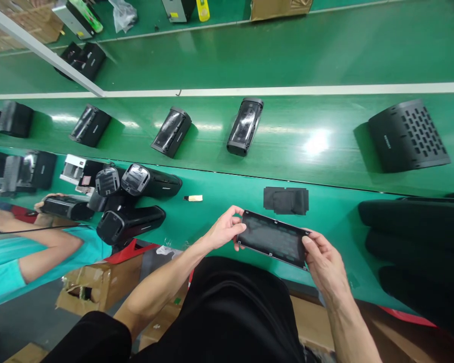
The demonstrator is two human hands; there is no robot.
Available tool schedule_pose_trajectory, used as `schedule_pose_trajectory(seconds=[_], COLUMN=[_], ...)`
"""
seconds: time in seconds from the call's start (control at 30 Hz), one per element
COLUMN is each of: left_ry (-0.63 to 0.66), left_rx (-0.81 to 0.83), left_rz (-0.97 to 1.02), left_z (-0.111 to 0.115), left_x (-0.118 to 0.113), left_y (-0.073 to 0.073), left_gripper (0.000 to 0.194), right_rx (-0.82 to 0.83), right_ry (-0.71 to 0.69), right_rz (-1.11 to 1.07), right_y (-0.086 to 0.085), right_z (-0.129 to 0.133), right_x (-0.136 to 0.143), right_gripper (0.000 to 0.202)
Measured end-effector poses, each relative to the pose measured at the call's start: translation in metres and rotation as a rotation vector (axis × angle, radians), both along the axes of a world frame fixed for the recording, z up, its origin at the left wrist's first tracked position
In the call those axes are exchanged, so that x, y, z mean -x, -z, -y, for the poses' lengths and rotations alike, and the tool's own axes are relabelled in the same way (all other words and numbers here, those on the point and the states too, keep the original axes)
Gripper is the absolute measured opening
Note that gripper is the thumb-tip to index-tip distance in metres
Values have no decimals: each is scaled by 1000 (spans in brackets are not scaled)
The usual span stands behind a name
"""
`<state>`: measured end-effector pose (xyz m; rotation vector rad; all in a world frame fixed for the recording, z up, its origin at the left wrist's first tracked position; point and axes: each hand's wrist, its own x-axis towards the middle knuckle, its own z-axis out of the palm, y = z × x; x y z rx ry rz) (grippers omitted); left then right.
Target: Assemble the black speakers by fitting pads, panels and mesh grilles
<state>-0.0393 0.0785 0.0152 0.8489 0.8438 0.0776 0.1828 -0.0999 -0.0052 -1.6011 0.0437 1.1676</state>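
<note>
Between my hands is a flat black rectangular panel (274, 238) with a dark framed middle and small tabs along its edges. My left hand (227, 229) pinches its left end, thumb on top and fingers beneath. At the right end my right hand (323, 254) grips it, the thumb lying over the corner. Just beyond the panel, on the green bench, lies a small pile of thin black sheets (287, 200). The panel is held above the near bench edge, tilted slightly down to the right.
Black speaker-like housings, one of them upright (245, 126) and a slotted one (406, 136), stand on the green conveyor (306, 116). Dark cylindrical pieces (412, 217) are stacked at right. More black housings (151, 181) lie at left, beside a co-worker's arm (41, 247). Cardboard boxes (98, 285) are below.
</note>
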Motion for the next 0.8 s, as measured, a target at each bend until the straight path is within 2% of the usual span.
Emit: schedule_pose_trajectory(seconds=[0.2, 0.37, 0.6, 0.8], left_ry=[-3, -9, -4, 17], left_rx=[13, 6, -25, -143], left_rz=[0, -6, -14, -209], left_z=[1, 2, 4, 6], left_x=[3, 3, 2, -7], left_y=[2, 5, 4, 1], left_gripper=[44, 38, 45, 48], right_rx=[40, 32, 52, 78], right_ry=[54, 17, 51, 16], right_rz=[-4, -9, 58, 54], right_y=[1, 3, 6, 9], right_z=[-1, 2, 5, 6], right_x=[1, 1, -1, -3], right_gripper=[50, 46, 48, 52])
